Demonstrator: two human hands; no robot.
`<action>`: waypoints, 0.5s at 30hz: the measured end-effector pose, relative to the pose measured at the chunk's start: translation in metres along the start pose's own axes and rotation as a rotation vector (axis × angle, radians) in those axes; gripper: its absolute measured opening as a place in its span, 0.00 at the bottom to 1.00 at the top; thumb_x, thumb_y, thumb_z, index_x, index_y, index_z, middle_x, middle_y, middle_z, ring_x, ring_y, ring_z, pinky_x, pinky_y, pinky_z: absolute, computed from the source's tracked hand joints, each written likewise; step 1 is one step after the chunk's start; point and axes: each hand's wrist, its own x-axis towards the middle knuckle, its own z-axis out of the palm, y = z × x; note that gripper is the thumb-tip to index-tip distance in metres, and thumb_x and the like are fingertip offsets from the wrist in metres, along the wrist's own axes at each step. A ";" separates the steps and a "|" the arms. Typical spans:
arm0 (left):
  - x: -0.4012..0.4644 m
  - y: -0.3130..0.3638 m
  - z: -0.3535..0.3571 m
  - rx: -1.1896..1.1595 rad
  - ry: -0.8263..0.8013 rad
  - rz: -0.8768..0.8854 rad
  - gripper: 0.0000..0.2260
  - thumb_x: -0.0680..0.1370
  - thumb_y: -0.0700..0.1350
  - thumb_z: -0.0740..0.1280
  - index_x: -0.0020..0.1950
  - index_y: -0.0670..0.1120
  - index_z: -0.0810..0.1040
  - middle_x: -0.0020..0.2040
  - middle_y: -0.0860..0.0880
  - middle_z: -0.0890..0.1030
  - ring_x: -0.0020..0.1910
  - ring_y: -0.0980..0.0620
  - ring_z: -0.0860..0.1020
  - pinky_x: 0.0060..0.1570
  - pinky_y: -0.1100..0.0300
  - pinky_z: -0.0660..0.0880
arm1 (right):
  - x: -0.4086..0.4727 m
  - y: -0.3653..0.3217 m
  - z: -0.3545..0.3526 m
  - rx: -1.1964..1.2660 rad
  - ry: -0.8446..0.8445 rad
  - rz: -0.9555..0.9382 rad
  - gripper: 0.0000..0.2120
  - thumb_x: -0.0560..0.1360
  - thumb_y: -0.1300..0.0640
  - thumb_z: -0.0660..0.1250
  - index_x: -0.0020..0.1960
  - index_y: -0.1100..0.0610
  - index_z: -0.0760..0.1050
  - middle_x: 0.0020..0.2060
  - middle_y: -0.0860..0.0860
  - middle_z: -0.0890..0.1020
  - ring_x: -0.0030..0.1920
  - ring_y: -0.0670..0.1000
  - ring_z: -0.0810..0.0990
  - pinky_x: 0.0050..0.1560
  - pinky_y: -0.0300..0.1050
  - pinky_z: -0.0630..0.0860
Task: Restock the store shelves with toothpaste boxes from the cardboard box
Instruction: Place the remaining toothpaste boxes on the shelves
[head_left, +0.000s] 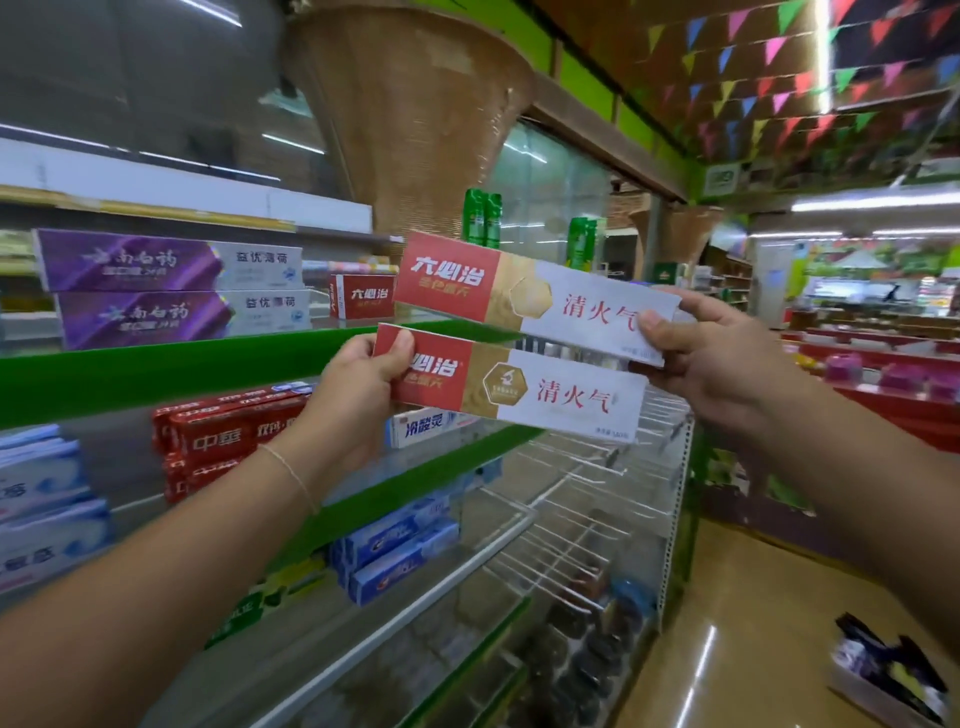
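Two red, gold and white toothpaste boxes are held up in front of the green-edged store shelves (156, 374). My left hand (358, 395) grips the lower box (519, 395) at its red left end. My right hand (727, 353) pinches the upper box (524, 291) at its white right end. Both boxes lie lengthwise, tilted slightly down to the right, just before the top shelf. One matching red box (361, 295) stands on that top shelf behind them. The cardboard box is not in view.
Purple toothpaste boxes (166, 288) are stacked at the top shelf's left. Red boxes (223, 436) and a white box (431, 426) sit one shelf down, blue boxes (395, 556) lower. White wire hooks (587, 499) stick out at the shelf end. The aisle floor (727, 623) lies right.
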 end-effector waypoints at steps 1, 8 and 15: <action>0.005 0.002 0.007 -0.004 0.017 0.011 0.10 0.81 0.45 0.64 0.59 0.41 0.74 0.50 0.44 0.83 0.41 0.52 0.84 0.36 0.60 0.80 | 0.012 -0.001 -0.004 0.008 -0.020 0.000 0.14 0.75 0.66 0.69 0.59 0.55 0.77 0.46 0.56 0.87 0.48 0.55 0.85 0.52 0.55 0.82; 0.040 0.017 0.034 0.083 0.118 0.098 0.13 0.81 0.46 0.64 0.61 0.40 0.73 0.52 0.45 0.83 0.49 0.47 0.83 0.52 0.48 0.80 | 0.089 -0.002 -0.011 0.039 -0.149 -0.038 0.16 0.75 0.65 0.70 0.62 0.56 0.77 0.43 0.54 0.87 0.46 0.54 0.85 0.46 0.52 0.83; 0.084 0.035 0.031 0.150 0.213 0.148 0.12 0.81 0.48 0.64 0.59 0.42 0.73 0.50 0.47 0.83 0.44 0.50 0.84 0.41 0.55 0.80 | 0.154 0.005 0.017 0.099 -0.240 -0.063 0.17 0.75 0.66 0.69 0.63 0.56 0.76 0.41 0.54 0.87 0.41 0.52 0.86 0.40 0.49 0.82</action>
